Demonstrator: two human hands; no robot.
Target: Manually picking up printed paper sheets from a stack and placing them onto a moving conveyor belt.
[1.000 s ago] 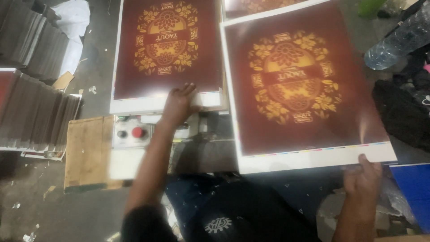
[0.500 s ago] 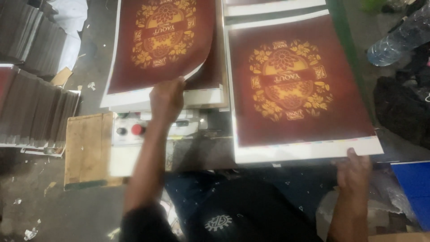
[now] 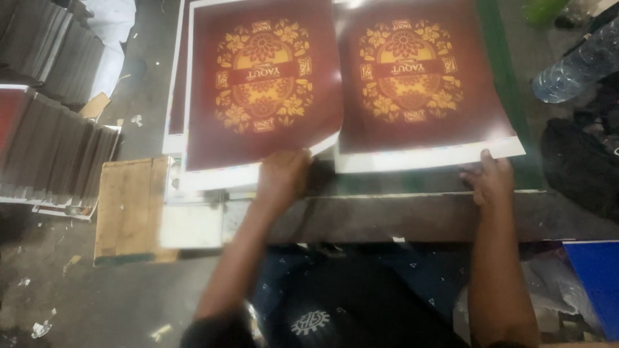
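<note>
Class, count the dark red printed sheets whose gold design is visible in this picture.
2: one sheet held by the left hand, one sheet at the right hand. More lie hidden underneath.

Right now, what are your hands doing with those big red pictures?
Left hand grips the lifted left printed sheet by its bottom edge. Right hand pinches the right printed sheet, lying flat. Nothing blocking.

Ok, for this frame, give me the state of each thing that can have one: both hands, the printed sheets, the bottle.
left hand: gripping the left sheet's lower edge
right hand: holding the right sheet's near corner
left printed sheet: lifted, curling at its right edge
right printed sheet: lying flat, face up
plastic bottle: lying on its side
</note>
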